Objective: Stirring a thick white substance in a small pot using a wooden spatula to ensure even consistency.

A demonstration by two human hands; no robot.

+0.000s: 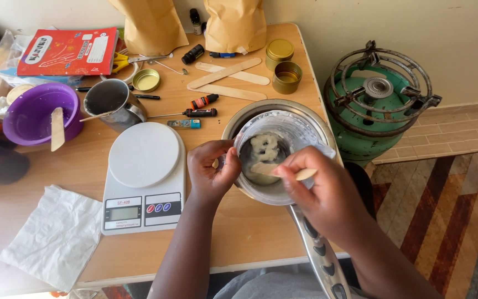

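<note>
A metal saucepan (pixel 305 117) sits at the right edge of the wooden table (pixel 239 232), its long handle (pixel 316 254) pointing toward me. Inside it rests a clear glass container (pixel 297 128) holding pale, lumpy wax-like paste (pixel 265 148). My left hand (pixel 211 171) grips the container's left rim. My right hand (pixel 319 191) pinches a flat wooden stick (pixel 304 174) whose tip dips into the paste.
A white digital scale (pixel 144 177) stands left of the pan, a white tissue (pixel 56 238) beside it. Farther back lie a purple bowl (pixel 34 113), metal cup (pixel 112 102), wooden sticks (pixel 228 75), gold tins (pixel 286 76), brown paper bags (pixel 234 25). A green gas burner (pixel 377 105) stands on the floor at right.
</note>
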